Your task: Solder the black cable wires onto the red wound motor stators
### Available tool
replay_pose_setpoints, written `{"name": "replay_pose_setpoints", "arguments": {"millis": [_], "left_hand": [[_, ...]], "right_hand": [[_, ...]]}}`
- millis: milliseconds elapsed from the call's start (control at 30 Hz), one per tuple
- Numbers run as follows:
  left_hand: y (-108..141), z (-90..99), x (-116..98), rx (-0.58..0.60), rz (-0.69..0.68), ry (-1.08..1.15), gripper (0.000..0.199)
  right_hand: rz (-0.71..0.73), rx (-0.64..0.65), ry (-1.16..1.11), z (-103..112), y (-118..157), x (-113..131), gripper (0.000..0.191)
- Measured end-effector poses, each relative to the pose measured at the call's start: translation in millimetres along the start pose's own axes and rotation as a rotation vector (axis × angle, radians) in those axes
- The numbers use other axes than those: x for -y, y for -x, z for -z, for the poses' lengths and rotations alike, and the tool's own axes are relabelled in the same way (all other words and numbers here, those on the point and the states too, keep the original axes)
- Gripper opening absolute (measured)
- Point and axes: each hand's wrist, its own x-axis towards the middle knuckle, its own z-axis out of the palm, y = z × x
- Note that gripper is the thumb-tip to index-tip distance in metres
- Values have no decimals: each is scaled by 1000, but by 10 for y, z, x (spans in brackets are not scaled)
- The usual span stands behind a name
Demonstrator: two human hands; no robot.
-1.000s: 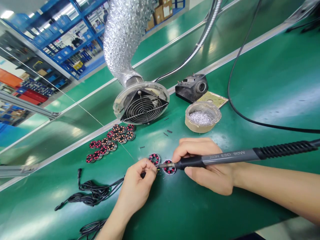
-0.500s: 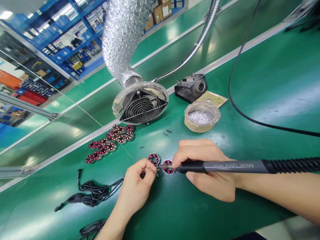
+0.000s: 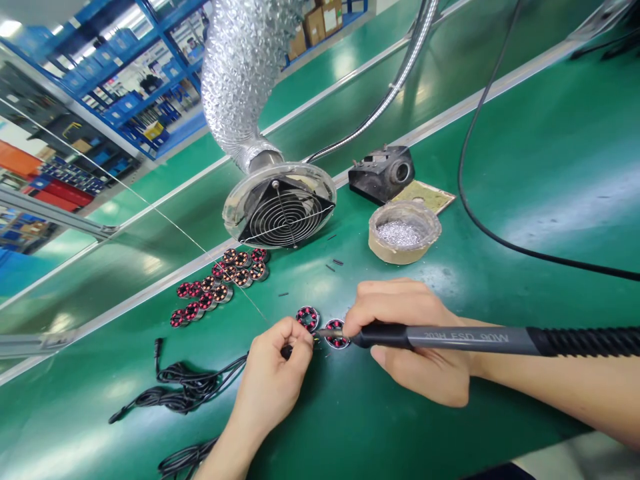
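Observation:
My left hand [image 3: 277, 373] is closed in a pinch on the end of a black cable [image 3: 235, 365], with small wire ends showing past the fingertips. My right hand [image 3: 417, 340] grips a soldering iron [image 3: 465, 338] marked ESD 90W. The iron's metal tip points left and meets the wire ends at my left fingertips; whether they touch is too small to tell. One round copper-wound part [image 3: 307, 319] lies just behind the tip. Another ring-shaped part [image 3: 337, 335] sits under the iron, partly covered by it.
A fume fan [image 3: 285, 217] on a silver duct hangs over the green bench. Behind my right hand are a tub of metal shavings [image 3: 404, 233] and a black iron stand [image 3: 383, 175]. Several wound parts [image 3: 207, 300] and coiled black cables [image 3: 175, 393] lie at the left.
The rear of the soldering iron has dipped slightly and its barrel has rolled a little in my right hand. My left hand has barely moved.

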Motion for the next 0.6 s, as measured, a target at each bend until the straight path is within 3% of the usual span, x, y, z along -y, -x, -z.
{"name": "replay_pose_setpoints", "arguments": {"millis": [233,600], "left_hand": [[41,-10,4,-22,-31,-92,24],[32,5,54,-16,-54,-151,26]], "right_hand": [[-59,-59,-36,2,-3,23,22],[-20,-13,-30,6,-2,6,20]]}}
